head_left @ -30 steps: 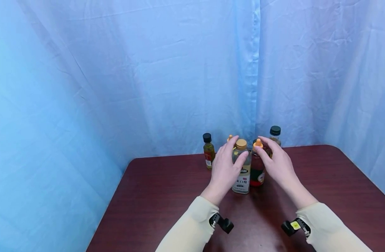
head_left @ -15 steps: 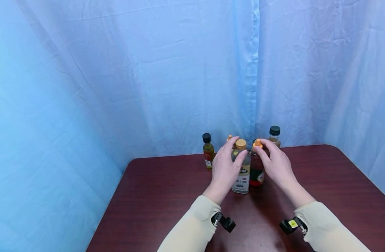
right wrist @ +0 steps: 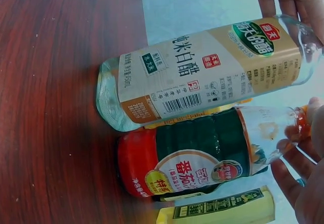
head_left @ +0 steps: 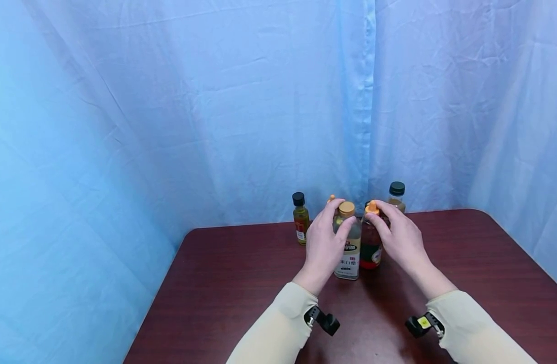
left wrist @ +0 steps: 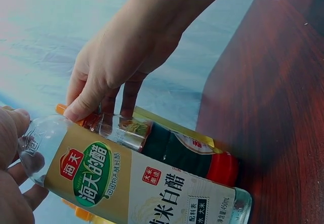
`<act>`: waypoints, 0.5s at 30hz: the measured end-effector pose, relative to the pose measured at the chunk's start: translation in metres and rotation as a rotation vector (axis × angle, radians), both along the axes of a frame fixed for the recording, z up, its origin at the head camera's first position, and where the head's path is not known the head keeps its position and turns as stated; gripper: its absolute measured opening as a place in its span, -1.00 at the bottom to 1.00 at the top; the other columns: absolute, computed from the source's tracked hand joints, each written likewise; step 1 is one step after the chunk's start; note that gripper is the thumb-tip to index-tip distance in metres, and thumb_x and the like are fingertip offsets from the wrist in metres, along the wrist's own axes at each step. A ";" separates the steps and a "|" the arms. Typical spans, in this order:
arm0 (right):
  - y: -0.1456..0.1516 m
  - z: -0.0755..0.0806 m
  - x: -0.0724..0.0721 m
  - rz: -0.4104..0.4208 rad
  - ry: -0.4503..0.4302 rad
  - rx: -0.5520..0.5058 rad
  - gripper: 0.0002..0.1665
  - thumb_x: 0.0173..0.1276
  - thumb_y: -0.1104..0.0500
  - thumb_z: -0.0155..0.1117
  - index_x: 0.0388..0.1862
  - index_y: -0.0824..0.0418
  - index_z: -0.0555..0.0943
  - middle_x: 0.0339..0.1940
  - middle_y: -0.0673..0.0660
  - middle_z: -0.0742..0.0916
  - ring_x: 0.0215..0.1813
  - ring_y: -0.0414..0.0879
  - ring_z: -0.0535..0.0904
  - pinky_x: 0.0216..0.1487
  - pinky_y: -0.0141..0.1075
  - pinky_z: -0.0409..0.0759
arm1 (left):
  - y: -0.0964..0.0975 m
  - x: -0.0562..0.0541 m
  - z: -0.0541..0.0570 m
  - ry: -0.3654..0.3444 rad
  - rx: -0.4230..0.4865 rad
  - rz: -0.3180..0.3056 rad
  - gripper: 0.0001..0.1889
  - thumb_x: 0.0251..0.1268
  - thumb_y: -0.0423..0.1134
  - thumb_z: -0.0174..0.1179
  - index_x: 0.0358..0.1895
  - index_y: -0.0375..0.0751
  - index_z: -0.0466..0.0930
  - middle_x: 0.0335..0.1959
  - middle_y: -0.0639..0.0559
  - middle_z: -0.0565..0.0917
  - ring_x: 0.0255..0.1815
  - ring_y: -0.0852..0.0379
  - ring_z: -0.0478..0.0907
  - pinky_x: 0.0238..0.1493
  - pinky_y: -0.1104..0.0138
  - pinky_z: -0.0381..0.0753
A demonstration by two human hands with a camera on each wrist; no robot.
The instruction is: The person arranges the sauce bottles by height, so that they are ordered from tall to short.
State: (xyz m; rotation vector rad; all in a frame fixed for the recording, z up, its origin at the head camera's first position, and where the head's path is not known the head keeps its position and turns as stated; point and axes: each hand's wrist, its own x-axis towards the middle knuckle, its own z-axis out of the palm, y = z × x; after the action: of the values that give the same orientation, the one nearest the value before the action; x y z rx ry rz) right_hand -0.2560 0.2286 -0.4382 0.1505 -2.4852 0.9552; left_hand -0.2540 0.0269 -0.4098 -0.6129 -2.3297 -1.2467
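Two bottles stand upright side by side on the dark red table (head_left: pixel 232 298). The left one is a clear white vinegar bottle (head_left: pixel 348 263) with a gold cap. My left hand (head_left: pixel 323 242) grips its upper part, fingers behind and thumb in front. Close on its right is a ketchup bottle (head_left: pixel 370 254) with an orange nozzle cap and red base. My right hand (head_left: pixel 402 237) holds it around the neck just under the cap, as the right wrist view also shows on the ketchup bottle (right wrist: pixel 202 148). Some fingertips are hidden behind the bottles.
A small black-capped bottle (head_left: pixel 301 222) stands left of my left hand. Behind that hand an orange tip (head_left: pixel 332 197) shows. A bottle with a dark green cap (head_left: pixel 397 188) stands at the back right. Pale blue curtain (head_left: pixel 260 126) hangs behind the table.
My right thumb and fingers have closed in around the ketchup bottle's neck, and that hand has come slightly left. The left hand keeps its hold on the vinegar bottle. The bottles have hardly moved.
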 end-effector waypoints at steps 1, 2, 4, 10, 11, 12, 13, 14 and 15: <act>0.000 0.000 0.000 0.002 0.000 0.001 -0.34 0.80 -0.12 0.18 0.60 0.29 0.51 0.42 0.44 0.65 0.31 0.44 0.62 0.25 0.47 0.54 | -0.001 0.000 0.000 -0.002 0.002 0.000 -0.52 0.66 -0.03 0.34 0.50 -0.01 0.57 0.25 0.08 0.75 0.23 0.14 0.68 0.17 0.18 0.72; 0.000 0.000 0.001 0.002 0.000 0.000 -0.35 0.80 -0.12 0.18 0.60 0.28 0.51 0.43 0.44 0.65 0.32 0.44 0.62 0.25 0.47 0.54 | -0.002 0.001 0.000 -0.003 0.003 0.000 -0.52 0.66 -0.03 0.34 0.50 -0.02 0.57 0.25 0.07 0.75 0.22 0.15 0.68 0.17 0.18 0.72; 0.000 0.000 0.002 0.000 0.005 -0.003 -0.35 0.79 -0.11 0.20 0.59 0.28 0.52 0.43 0.44 0.65 0.32 0.44 0.62 0.26 0.46 0.54 | -0.005 0.002 0.000 -0.001 0.006 -0.001 -0.51 0.65 -0.03 0.35 0.50 -0.03 0.57 0.27 0.07 0.75 0.22 0.15 0.68 0.19 0.19 0.72; 0.000 0.001 0.002 -0.003 0.026 -0.003 -0.37 0.78 -0.10 0.23 0.57 0.26 0.54 0.43 0.43 0.66 0.32 0.43 0.62 0.26 0.47 0.53 | -0.014 0.004 -0.001 0.018 0.030 0.011 -0.49 0.62 -0.07 0.40 0.50 -0.07 0.58 0.23 0.05 0.75 0.16 0.11 0.68 0.13 0.21 0.72; 0.000 0.000 0.002 -0.002 0.026 -0.001 -0.37 0.78 -0.10 0.22 0.57 0.26 0.54 0.43 0.43 0.65 0.32 0.43 0.62 0.26 0.47 0.53 | -0.016 0.004 -0.001 0.020 0.033 0.014 -0.49 0.61 -0.08 0.41 0.49 -0.08 0.58 0.21 0.05 0.76 0.15 0.11 0.69 0.11 0.20 0.72; 0.001 0.000 0.002 -0.003 0.025 0.001 -0.37 0.78 -0.11 0.22 0.57 0.26 0.54 0.44 0.43 0.65 0.32 0.43 0.62 0.26 0.47 0.53 | -0.018 0.005 -0.001 0.023 0.035 0.017 -0.50 0.61 -0.09 0.41 0.49 -0.08 0.58 0.19 0.05 0.76 0.15 0.11 0.69 0.11 0.20 0.73; 0.001 0.000 0.003 -0.004 0.024 0.002 -0.37 0.78 -0.11 0.22 0.58 0.26 0.54 0.44 0.43 0.65 0.32 0.43 0.62 0.26 0.47 0.53 | -0.020 0.005 -0.001 0.023 0.039 0.020 -0.50 0.60 -0.10 0.42 0.48 -0.08 0.59 0.18 0.06 0.77 0.14 0.12 0.69 0.11 0.19 0.73; 0.001 0.000 0.003 -0.006 0.023 0.002 -0.36 0.78 -0.11 0.21 0.58 0.26 0.54 0.44 0.43 0.65 0.32 0.43 0.62 0.26 0.47 0.53 | -0.022 0.005 -0.001 0.026 0.042 0.022 -0.51 0.59 -0.11 0.43 0.47 -0.07 0.59 0.17 0.06 0.77 0.14 0.13 0.70 0.12 0.18 0.73; 0.001 0.000 0.003 -0.007 0.023 0.002 -0.36 0.78 -0.12 0.21 0.58 0.26 0.54 0.44 0.42 0.65 0.32 0.43 0.62 0.25 0.47 0.54 | -0.024 0.005 -0.001 0.027 0.046 0.024 -0.51 0.59 -0.12 0.43 0.46 -0.05 0.59 0.17 0.07 0.77 0.15 0.14 0.70 0.13 0.18 0.74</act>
State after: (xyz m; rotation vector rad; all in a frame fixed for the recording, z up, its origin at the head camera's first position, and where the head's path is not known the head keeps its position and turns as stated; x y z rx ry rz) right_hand -0.2526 0.2300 -0.4380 0.1524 -2.4644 0.9426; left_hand -0.2490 0.0032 -0.4113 -0.5814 -2.2729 -1.2700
